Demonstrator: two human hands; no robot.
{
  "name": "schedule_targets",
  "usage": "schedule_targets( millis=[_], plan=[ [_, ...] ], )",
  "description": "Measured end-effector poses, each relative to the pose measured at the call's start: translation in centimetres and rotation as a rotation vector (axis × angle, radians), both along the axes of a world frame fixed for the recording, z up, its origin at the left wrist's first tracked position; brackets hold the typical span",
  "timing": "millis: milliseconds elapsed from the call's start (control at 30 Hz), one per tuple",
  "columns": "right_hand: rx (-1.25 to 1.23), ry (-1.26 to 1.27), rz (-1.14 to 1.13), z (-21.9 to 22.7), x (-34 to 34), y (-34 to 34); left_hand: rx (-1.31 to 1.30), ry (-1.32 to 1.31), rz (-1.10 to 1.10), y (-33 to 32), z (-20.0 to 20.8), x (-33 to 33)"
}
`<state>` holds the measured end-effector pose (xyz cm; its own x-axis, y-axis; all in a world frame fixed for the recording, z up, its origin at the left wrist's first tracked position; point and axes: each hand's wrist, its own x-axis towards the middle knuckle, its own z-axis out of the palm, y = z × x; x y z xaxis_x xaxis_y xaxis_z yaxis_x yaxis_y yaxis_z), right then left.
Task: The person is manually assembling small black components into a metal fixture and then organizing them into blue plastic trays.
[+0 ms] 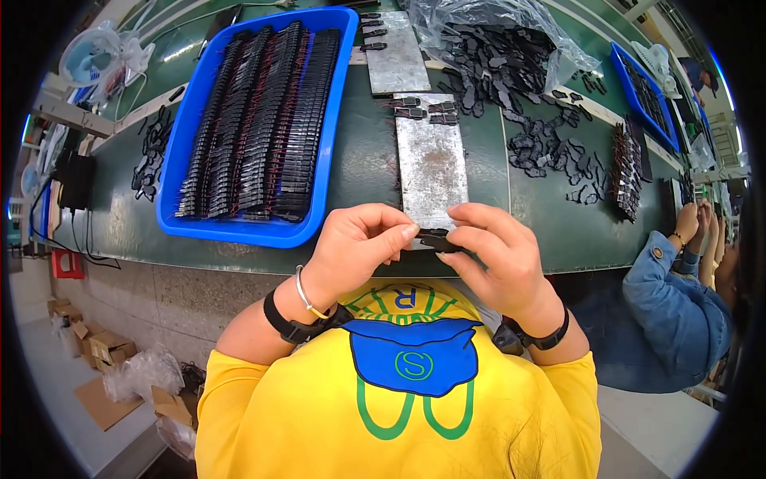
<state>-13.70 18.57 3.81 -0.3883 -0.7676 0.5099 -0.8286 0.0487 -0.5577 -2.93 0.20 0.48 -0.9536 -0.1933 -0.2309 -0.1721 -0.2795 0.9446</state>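
Closest in, a bright yellow shirt [319, 407] with a blue patch and green curves, and above it two bare hands meet at the desk's near edge. The left hand [359, 243] has thumb and forefinger closed on one end of a small black piece [435, 239]; the right hand [499, 251] has its fingers clamped on the other. That piece sits right at the near end of a metal plate [432, 172], though whether it touches the metal, I cannot tell. And what a surface: scuffed, silvery, brown-stained in the middle, with dark little wired blocks [427, 110] across its far end. It lies on a smooth green desk [363, 172]. Just left, a glossy blue plastic tub [239, 230] with rounded corners, packed with tight rows of black pieces and thin red wires! Down on the left, cardboard boxes [110, 350] and crumpled clear plastic [152, 371] by a speckled floor [207, 295]. Over to the right, flat black loops [550, 148] scatter toward a wired stack [627, 172], and a person in a blue denim jacket [678, 303] sits beyond. Toward the far edge, a second metal plate [396, 64], then a wrinkled, see-through bag [562, 60] around a dark heap; at far left, a pale round fan [89, 60].
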Motion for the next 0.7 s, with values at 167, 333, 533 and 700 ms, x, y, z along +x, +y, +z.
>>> schedule_targets(
  millis=[167,333,533,700],
  plan=[
    [0.033,0.022,-0.018,-0.4,0.5,0.1,0.047,-0.043,-0.019,0.2,0.2,-0.1],
    [0.003,0.029,-0.043,-1.1,0.8,0.0,0.208,-0.062,-0.035,0.0,-0.4,0.0],
    [-0.001,0.055,-0.027,-1.2,0.8,0.0,0.289,-0.068,-0.046,-0.1,-0.6,0.0],
    [0.0,0.059,-0.03,-1.2,0.7,0.0,0.296,-0.052,-0.052,-0.1,-0.6,0.1]
  ],
)
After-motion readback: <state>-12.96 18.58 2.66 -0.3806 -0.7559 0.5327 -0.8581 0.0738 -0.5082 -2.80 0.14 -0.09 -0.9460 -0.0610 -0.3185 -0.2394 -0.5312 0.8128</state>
